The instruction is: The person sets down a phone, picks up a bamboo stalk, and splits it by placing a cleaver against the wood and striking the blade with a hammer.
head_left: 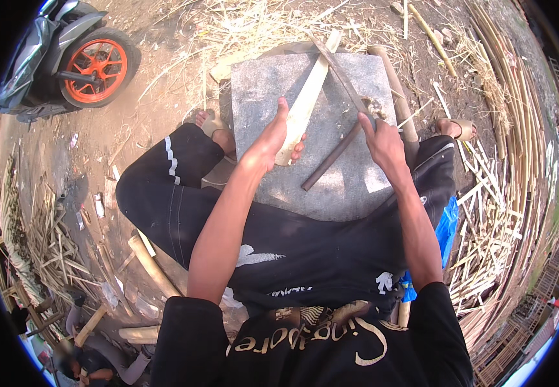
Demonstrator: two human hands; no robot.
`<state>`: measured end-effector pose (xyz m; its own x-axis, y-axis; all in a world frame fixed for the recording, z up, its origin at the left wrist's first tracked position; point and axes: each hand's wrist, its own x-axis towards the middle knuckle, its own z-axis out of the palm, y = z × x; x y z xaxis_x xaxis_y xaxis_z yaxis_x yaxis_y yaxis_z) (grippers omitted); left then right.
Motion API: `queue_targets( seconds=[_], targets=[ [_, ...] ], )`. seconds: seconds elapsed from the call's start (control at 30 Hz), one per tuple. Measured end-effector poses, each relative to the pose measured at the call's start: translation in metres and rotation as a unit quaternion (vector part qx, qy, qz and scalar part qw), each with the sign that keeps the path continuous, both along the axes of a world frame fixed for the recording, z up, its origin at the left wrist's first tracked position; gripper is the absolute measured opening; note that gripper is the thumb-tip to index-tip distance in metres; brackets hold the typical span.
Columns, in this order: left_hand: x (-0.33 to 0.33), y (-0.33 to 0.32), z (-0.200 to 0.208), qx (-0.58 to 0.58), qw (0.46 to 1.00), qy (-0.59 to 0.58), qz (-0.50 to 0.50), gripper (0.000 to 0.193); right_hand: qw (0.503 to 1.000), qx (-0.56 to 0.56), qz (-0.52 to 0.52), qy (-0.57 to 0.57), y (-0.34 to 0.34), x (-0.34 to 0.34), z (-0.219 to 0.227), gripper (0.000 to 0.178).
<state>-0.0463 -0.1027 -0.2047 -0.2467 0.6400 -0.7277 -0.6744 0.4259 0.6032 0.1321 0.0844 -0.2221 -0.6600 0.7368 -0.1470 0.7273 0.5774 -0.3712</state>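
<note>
A pale split bamboo piece (306,103) slants up and away from my left hand (272,137). My left thumb lies along its near side, and the fingertips show past its other edge. In my right hand (382,143) is a long knife (341,74), my thumb near the base of the blade. Its blade points up and left, and the tip crosses over the far end of the bamboo. A dark brown rod (331,157) runs down-left from beside my right hand; whether it belongs to the knife I cannot tell. Beneath both hands is a grey board (260,84).
A motorbike wheel (96,66) with an orange rim stands at the far left. Long bamboo poles (524,129) line the right side, with split strips (486,200) nearer. Shavings (247,29) litter the ground beyond the board. Another person (89,364) sits at the lower left.
</note>
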Motion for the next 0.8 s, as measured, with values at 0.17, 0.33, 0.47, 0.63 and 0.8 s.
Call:
queue_targets(
  seconds=[0.17,0.33,0.47,0.63,0.8],
  targets=[
    [-0.008,-0.007,-0.004,0.008,1.000,0.000,-0.023,0.082,0.994,0.009,0.105,0.000,-0.028,0.003,0.026,0.059],
    [0.001,0.000,-0.012,0.024,0.999,0.004,-0.022,0.087,1.000,-0.011,-0.004,-0.027,0.016,0.000,0.007,0.068],
    [-0.009,0.001,-0.007,0.019,1.000,0.016,-0.002,0.092,0.999,-0.030,0.034,-0.016,0.003,-0.012,0.016,0.066],
    [-0.001,-0.003,0.002,0.036,0.998,0.037,-0.030,0.094,0.999,0.019,0.021,-0.026,0.013,0.007,-0.003,0.063],
    [-0.006,0.006,-0.012,0.028,0.999,0.027,0.011,0.096,0.997,0.003,0.071,-0.030,0.004,-0.017,0.012,0.067]
  ],
)
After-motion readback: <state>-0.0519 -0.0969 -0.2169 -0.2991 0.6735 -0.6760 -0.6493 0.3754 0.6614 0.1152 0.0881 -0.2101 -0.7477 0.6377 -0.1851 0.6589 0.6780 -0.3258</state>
